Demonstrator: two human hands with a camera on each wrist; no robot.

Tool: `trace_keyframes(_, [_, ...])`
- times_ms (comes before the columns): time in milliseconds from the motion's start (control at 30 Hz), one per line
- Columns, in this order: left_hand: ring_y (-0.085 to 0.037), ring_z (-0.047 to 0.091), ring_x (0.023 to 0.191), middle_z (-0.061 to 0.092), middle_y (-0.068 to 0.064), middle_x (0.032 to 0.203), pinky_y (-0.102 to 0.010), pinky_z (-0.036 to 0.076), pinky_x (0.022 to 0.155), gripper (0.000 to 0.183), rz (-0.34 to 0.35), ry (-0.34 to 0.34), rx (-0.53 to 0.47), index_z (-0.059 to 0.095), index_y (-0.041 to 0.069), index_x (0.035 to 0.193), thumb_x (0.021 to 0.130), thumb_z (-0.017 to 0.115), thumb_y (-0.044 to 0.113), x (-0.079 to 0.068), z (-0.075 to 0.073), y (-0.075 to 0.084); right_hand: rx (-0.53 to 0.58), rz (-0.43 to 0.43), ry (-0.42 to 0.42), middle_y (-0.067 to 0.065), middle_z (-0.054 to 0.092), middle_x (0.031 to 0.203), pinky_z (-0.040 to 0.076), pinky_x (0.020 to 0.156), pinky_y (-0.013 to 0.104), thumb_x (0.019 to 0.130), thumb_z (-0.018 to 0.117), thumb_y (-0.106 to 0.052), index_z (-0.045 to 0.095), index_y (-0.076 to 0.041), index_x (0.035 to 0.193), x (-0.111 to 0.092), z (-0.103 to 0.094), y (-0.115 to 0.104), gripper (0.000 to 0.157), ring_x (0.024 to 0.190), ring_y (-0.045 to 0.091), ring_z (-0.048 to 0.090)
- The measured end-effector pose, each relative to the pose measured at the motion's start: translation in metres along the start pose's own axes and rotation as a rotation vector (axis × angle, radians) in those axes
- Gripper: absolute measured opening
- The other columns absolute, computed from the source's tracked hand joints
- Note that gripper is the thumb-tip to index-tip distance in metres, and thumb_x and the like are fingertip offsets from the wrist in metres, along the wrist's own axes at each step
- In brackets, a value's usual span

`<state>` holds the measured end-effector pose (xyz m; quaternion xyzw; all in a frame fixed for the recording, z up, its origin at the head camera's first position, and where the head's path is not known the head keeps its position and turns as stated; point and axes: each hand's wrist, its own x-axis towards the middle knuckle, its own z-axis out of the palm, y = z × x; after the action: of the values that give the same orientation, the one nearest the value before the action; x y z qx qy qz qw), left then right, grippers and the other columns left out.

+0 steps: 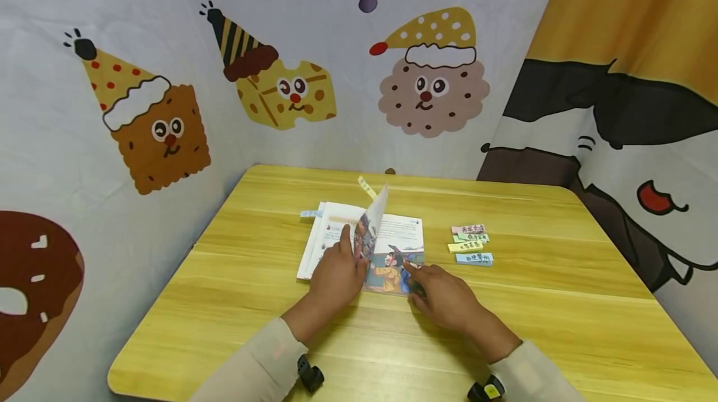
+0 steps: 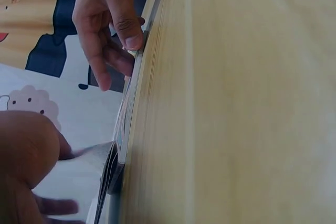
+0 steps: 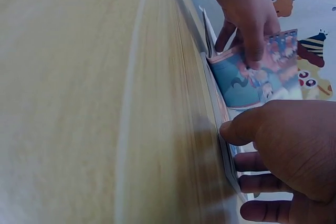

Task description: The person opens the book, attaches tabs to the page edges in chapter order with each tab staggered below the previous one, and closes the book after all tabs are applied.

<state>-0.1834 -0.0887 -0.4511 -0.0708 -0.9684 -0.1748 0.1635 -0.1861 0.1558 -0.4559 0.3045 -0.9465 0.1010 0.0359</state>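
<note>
An illustrated book [image 1: 401, 227] lies open on the table, with one page [image 1: 377, 218] standing up near the middle. My left hand [image 1: 336, 271] pinches this raised page near its lower part; in the right wrist view the left thumb [image 3: 254, 51] lies across its coloured picture. My right hand [image 1: 445, 296] rests at the book's lower right corner, index finger extended over the printed picture. Seen from the right wrist, the right thumb [image 3: 236, 131] touches the book's near edge while the other fingers stretch over the page. A yellow paper tab [image 1: 367, 187] sticks out above the raised page.
A blue tab [image 1: 311, 214] juts from the book's left side. Right of the book lie several lettered strips: pink [image 1: 468, 229], green, yellow [image 1: 465, 247] and blue [image 1: 474, 258]. Behind the wooden table [image 1: 269, 339] hangs a cartoon-printed cloth [image 1: 336, 153].
</note>
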Motion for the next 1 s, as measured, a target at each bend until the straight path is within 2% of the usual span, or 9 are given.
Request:
trace_keyframes(133, [-0.032,0.057,0.088,0.052,-0.021,0.111,-0.036,0.048,0.054,0.096,-0.012,0.079,0.094,0.008,0.001,0.149,0.081,0.069,0.028,-0.001,-0.001,-0.002,-0.004,0.004,-0.006,0.003,0.059,0.122,0.05,0.078,0.039,0.084,0.067,-0.04,0.048,-0.021,0.139,0.0,-0.002,-0.001,0.062,0.11,0.02,0.055])
trace_keyframes(267, [-0.043,0.039,0.12,0.032,-0.028,0.136,-0.042,0.049,0.072,0.096,-0.056,0.061,0.175,0.006,0.015,0.152,0.08,0.068,0.026,0.0,-0.003,-0.004,-0.009,0.005,-0.016,0.004,0.058,0.124,0.05,0.079,0.04,0.085,0.067,-0.04,0.047,-0.021,0.14,0.0,-0.003,-0.002,0.062,0.113,0.021,0.054])
trace_keyframes(333, [-0.046,0.024,0.13,0.021,-0.028,0.144,-0.049,0.042,0.088,0.091,-0.067,0.034,0.199,0.012,0.021,0.152,0.081,0.068,0.027,0.0,-0.004,-0.005,-0.01,0.004,-0.018,0.004,0.058,0.124,0.05,0.079,0.039,0.085,0.067,-0.04,0.047,-0.02,0.14,0.0,-0.004,-0.003,0.062,0.112,0.021,0.054])
trace_keyframes(433, [-0.047,0.011,0.135,0.018,-0.025,0.147,-0.057,0.024,0.102,0.076,-0.035,0.0,0.231,0.031,0.027,0.148,0.081,0.068,0.026,0.0,-0.004,-0.006,-0.008,0.0,-0.018,0.003,0.058,0.123,0.05,0.078,0.039,0.084,0.068,-0.04,0.048,-0.019,0.139,0.0,-0.004,-0.003,0.062,0.11,0.02,0.055])
trace_keyframes(533, [-0.046,0.015,0.135,0.027,-0.022,0.145,-0.058,0.019,0.104,0.054,0.074,-0.05,0.252,0.051,0.028,0.136,0.085,0.065,0.016,-0.001,-0.004,-0.007,-0.011,-0.002,-0.02,0.003,0.059,0.123,0.05,0.078,0.038,0.084,0.068,-0.04,0.049,-0.02,0.139,0.0,-0.003,-0.003,0.062,0.11,0.02,0.055])
trace_keyframes(667, [-0.039,0.032,0.13,0.044,-0.013,0.137,-0.051,0.03,0.102,0.04,0.268,-0.174,0.189,0.063,0.025,0.122,0.088,0.06,0.002,-0.004,-0.006,-0.005,-0.017,-0.003,-0.021,0.003,0.058,0.123,0.05,0.078,0.039,0.083,0.069,-0.04,0.052,-0.02,0.136,0.0,-0.003,-0.002,0.059,0.11,0.021,0.055])
trace_keyframes(733, [-0.035,0.038,0.127,0.048,-0.009,0.134,-0.047,0.037,0.098,0.036,0.321,-0.248,0.139,0.064,0.022,0.12,0.089,0.06,0.003,-0.005,-0.007,-0.004,-0.021,-0.007,-0.02,0.003,0.058,0.123,0.05,0.078,0.039,0.083,0.069,-0.039,0.054,-0.02,0.135,-0.001,-0.003,-0.002,0.057,0.11,0.021,0.056])
trace_keyframes(867, [-0.032,0.044,0.122,0.05,-0.008,0.131,-0.045,0.042,0.093,0.034,0.327,-0.339,0.111,0.063,0.021,0.119,0.089,0.061,0.005,-0.006,-0.008,-0.001,-0.025,-0.028,-0.007,0.002,0.059,0.121,0.05,0.077,0.039,0.083,0.07,-0.037,0.058,-0.02,0.13,-0.001,-0.003,-0.001,0.051,0.108,0.02,0.056])
trace_keyframes(1000, [-0.032,0.046,0.121,0.05,-0.009,0.131,-0.046,0.043,0.092,0.032,0.306,-0.364,0.115,0.062,0.022,0.12,0.091,0.057,0.011,-0.006,-0.01,0.001,-0.008,-0.058,0.015,-0.001,0.062,0.115,0.051,0.076,0.038,0.083,0.071,-0.034,0.063,-0.02,0.125,-0.001,-0.002,0.001,0.045,0.107,0.02,0.056])
